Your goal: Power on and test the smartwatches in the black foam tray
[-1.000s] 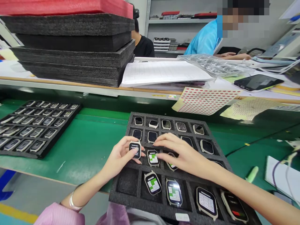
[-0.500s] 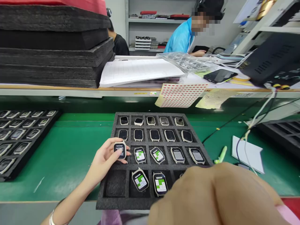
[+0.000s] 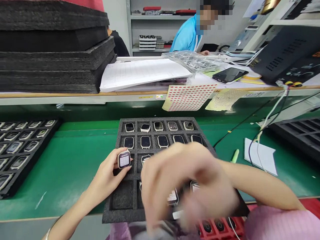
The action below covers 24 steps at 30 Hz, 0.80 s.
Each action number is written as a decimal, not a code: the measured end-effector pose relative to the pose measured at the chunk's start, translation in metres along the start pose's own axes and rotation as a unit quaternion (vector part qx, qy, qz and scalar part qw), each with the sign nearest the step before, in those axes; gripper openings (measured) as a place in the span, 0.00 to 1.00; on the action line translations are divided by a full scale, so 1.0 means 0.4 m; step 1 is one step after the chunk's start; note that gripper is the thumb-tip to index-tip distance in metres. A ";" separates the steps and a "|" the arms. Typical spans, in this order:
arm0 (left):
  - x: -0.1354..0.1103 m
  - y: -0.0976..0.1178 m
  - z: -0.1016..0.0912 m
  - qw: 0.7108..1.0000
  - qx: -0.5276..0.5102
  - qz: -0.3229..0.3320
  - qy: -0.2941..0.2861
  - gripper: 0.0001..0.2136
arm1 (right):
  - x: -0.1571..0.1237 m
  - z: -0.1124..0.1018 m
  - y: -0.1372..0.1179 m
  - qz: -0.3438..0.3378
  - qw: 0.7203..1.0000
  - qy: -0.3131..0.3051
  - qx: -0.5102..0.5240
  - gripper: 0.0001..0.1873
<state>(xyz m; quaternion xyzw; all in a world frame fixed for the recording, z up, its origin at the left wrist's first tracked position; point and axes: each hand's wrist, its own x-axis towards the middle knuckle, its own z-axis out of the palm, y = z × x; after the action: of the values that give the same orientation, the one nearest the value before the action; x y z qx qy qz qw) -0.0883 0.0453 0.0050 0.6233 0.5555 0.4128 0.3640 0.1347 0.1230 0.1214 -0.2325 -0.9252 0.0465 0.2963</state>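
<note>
My left hand grips a smartwatch body by its edges, above the left side of a black foam tray. Pale table-like content shows on its lit screen. Strapless watches sit in the tray's pockets, among them a dark-screened watch. The front left pocket holds nothing. My right hand, large and smeared by motion, hovers over the tray's front and hides several watches. Its fingers curl down, but whether they hold anything is unclear. Below it shows a small white piece.
Another watch tray lies on the left, and a black tray on the right. A green pen-like item and white paper lie nearby. Stacked foam and papers occupy the shelf. A red tray is below. A person works behind.
My right hand has moved left from the lower right, over the tray's front. The watch in my left hand now shows a pale screen instead of dark text, and my thumb is off its screen.
</note>
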 end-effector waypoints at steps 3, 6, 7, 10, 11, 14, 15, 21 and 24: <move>0.006 -0.012 -0.024 0.979 0.189 0.069 -0.042 0.19 | 0.045 0.064 0.089 -0.082 0.969 -0.205 0.108 0.15; 0.027 -0.005 -0.057 0.948 0.291 0.080 -0.097 0.25 | 0.041 0.141 0.153 0.011 0.961 -0.274 0.023 0.09; 0.040 0.003 -0.066 0.941 0.311 0.075 -0.110 0.27 | 0.035 0.165 0.165 0.017 0.960 -0.279 0.015 0.07; 0.097 0.027 -0.067 0.923 0.368 0.058 -0.096 0.22 | 0.021 0.215 0.176 0.036 0.960 -0.276 0.005 0.06; 0.120 0.033 -0.057 0.915 0.393 0.053 -0.076 0.18 | 0.019 0.222 0.178 0.048 0.962 -0.271 0.006 0.07; 0.186 0.034 -0.013 0.900 0.432 0.032 -0.053 0.11 | 0.015 0.225 0.192 0.082 0.963 -0.255 0.035 0.11; 0.202 0.029 0.000 0.901 0.429 0.025 -0.053 0.10 | 0.013 0.223 0.199 0.086 0.962 -0.252 0.052 0.11; 0.219 0.004 -0.008 0.947 0.319 -0.007 -0.042 0.09 | 0.007 0.209 0.232 0.166 0.908 -0.166 0.347 0.09; 0.215 0.020 -0.021 0.998 0.049 -0.036 -0.035 0.09 | 0.030 0.179 0.233 0.275 0.788 -0.113 0.539 0.16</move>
<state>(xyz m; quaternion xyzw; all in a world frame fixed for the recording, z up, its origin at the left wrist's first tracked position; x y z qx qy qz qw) -0.0890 0.1297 0.0251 0.6341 0.5840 0.3498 0.3669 0.1229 0.2150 0.0479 -0.2728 -0.6738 0.6430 0.2412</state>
